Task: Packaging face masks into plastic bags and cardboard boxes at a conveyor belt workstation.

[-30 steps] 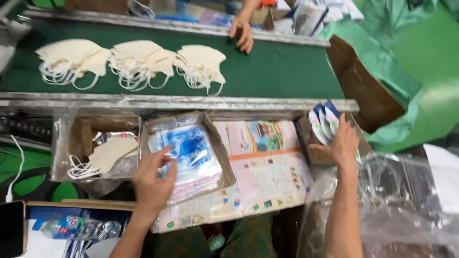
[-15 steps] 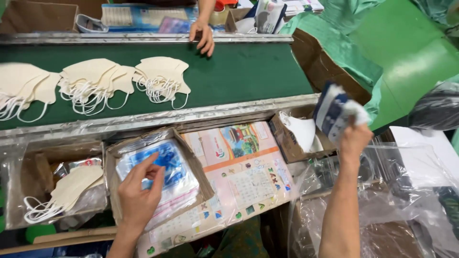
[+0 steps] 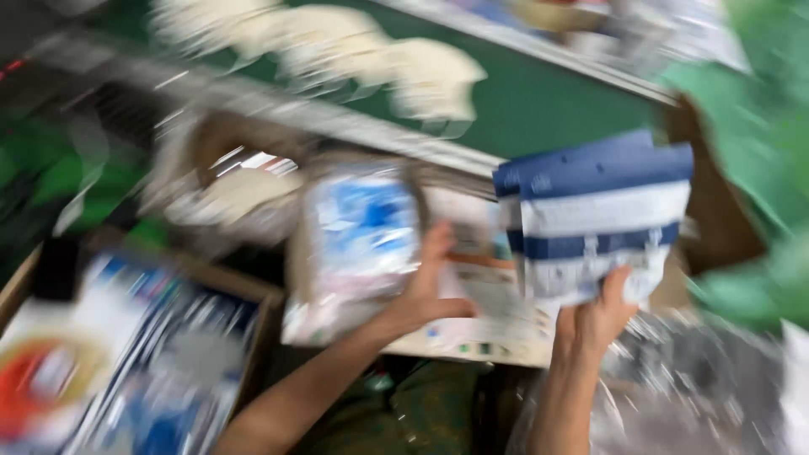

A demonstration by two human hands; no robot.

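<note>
At the far left, a cardboard box (image 3: 126, 371) of blurred, brightly printed packets sits just beside the person's left forearm, near enough that a sweep of the elbow could knock the packets about. Further right, the left hand (image 3: 425, 291) is pressed with spread fingers against the edge of a clear plastic packet with blue contents (image 3: 362, 232), which lies in a tray on the table (image 3: 472, 341); it is touching rather than clenching the slick film, so the packet could slide off or drag its neighbours askew. Behind it, pale masks (image 3: 430, 80) lie on the green belt (image 3: 548, 105), well apart from both hands. To the right, the right hand (image 3: 594, 316) grasps from below a fanned stack of blue-and-white pouches (image 3: 598, 219), raised above the table; held only at the bottom edge, the outer pouches could splay and drop.
</note>
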